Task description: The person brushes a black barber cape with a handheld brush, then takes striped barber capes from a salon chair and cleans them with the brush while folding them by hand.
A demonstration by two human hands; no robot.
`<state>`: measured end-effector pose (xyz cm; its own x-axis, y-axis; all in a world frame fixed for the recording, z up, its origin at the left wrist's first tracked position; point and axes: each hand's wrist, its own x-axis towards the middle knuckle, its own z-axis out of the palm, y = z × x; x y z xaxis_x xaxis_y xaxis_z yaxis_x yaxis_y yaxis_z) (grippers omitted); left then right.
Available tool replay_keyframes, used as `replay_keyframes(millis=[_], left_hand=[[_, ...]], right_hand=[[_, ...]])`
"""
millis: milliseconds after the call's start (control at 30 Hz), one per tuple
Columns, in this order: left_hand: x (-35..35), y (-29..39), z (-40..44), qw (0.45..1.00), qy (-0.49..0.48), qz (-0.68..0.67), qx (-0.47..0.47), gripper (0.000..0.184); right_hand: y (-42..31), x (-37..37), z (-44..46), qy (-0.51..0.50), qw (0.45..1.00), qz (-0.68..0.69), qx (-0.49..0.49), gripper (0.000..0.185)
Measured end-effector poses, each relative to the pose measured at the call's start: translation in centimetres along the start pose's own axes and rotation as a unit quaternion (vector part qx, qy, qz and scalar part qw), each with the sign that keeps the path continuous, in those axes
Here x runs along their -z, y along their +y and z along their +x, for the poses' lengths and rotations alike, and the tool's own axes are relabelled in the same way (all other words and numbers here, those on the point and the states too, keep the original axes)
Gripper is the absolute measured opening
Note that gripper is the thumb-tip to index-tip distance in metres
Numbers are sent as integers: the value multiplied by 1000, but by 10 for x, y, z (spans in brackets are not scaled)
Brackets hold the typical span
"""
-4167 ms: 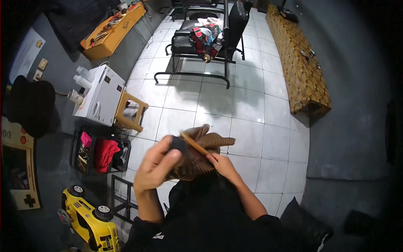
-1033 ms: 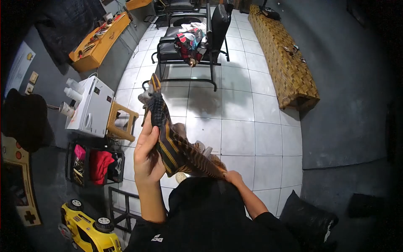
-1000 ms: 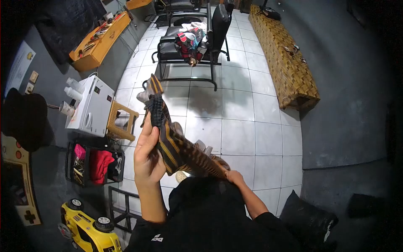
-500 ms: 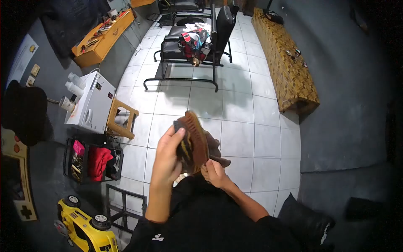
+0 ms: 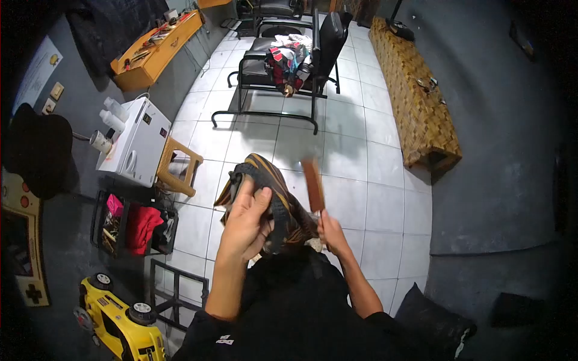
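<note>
A dark garment [image 5: 288, 201] with brown and yellow stripes and a gathered black band hangs bunched in front of my body. My left hand [image 5: 247, 218] is closed on the band, its thumb on top and its fingers partly inside the folds. To the right, my right hand [image 5: 331, 233] pinches the lower edge of a flat reddish-brown flap [image 5: 313, 185]. This flap stands upright and is blurred; it looks like the garment's hem, though where it joins the striped part is hard to see.
A black chair [image 5: 253, 65] with clothes stands ahead. On the left are a white cabinet [image 5: 144, 144] with bottles, a wooden stool [image 5: 188, 171], a black rack [image 5: 123, 231] and a yellow toy car [image 5: 117, 313]. A woven bench [image 5: 415, 99] runs along the right wall.
From half a second ago, my hands have moved apart, the right one to the right. The flap has swung up and away from the striped folds, and the black band now shows more.
</note>
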<state>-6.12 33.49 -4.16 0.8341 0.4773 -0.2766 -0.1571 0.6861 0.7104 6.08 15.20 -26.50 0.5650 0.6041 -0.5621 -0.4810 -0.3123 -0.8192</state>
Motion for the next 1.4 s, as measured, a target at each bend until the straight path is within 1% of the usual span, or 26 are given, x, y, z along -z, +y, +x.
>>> replay_keyframes(millis=[33,100,167,233,300,333,400,467,533,633,667,700,733,767,800,833,933,967,1033,1067,1100,1133,1200,1267,1367,1400], left_hand=[[-1,-2,-1,1000,8,21,10,46],[-6,-5,-2,999,1,38,-2,47],[-10,-7,-2,998,-7,53,-16,48],[-8,-4,-1,998,-28,35,-34,49],[-15,5,-1,998,-15,11,-61,52],[-6,6,-1,997,-29,0,-73,56],[-4,11,-3,993,-17,-22,-113,57],[-1,17,-2,990,-6,-37,-139,52],[5,21,-4,988,5,-75,-138,47],[3,20,-5,989,54,-83,-114,42],[4,17,-4,990,69,-71,-95,42],[6,13,-3,992,85,-60,-76,43],[11,11,-1,996,74,-5,-57,46],[2,9,1,994,75,-46,-60,46],[1,6,3,995,70,-40,-64,49],[0,4,3,995,63,-35,-66,52],[3,3,5,997,24,17,-73,60],[-2,6,5,995,21,7,-96,62],[-12,14,1,990,20,-14,-141,65],[-10,17,1,988,22,0,-154,63],[-6,20,3,987,10,-11,-162,63],[-2,23,4,985,-4,-22,-169,63],[9,28,7,980,-47,-49,-185,61],[2,32,2,981,-41,-64,-178,60],[2,34,-2,983,-41,-46,-172,62],[1,33,-2,986,-41,-31,-161,63]], right_hand=[[-46,-23,-25,-7,993,108,42,44],[-85,-43,-52,-53,970,132,197,43],[-81,-49,-58,-194,939,181,218,41],[-62,-61,-57,-170,972,32,157,40],[-28,-65,-36,-105,960,-157,208,41],[-5,-60,-24,-101,936,-283,185,42],[46,-38,-2,-86,840,-519,129,44],[90,-6,8,-47,823,-566,-11,50],[122,28,11,-18,799,-599,-53,54],[117,41,23,58,815,-575,-49,56],[110,46,26,44,864,-500,-34,53],[63,33,15,30,906,-421,-20,50],[34,21,7,36,952,-303,37,45],[8,6,-4,41,979,-178,92,40],[-24,-13,-25,2,996,-26,91,37],[-48,-31,-47,-35,987,127,87,34],[-72,-74,-81,-47,952,-60,295,35],[-75,-82,-85,-118,975,25,187,35],[-44,-79,-60,-124,985,-56,105,34],[-17,-71,-41,-128,960,-203,146,37],[19,-55,-18,-127,911,-345,185,41],[60,-36,5,-122,842,-478,219,45],[159,14,44,-99,809,-575,-78,60],[136,40,16,-66,804,-573,-143,68],[141,55,27,4,818,-571,-77,62],[120,52,25,28,840,-540,-29,60]])
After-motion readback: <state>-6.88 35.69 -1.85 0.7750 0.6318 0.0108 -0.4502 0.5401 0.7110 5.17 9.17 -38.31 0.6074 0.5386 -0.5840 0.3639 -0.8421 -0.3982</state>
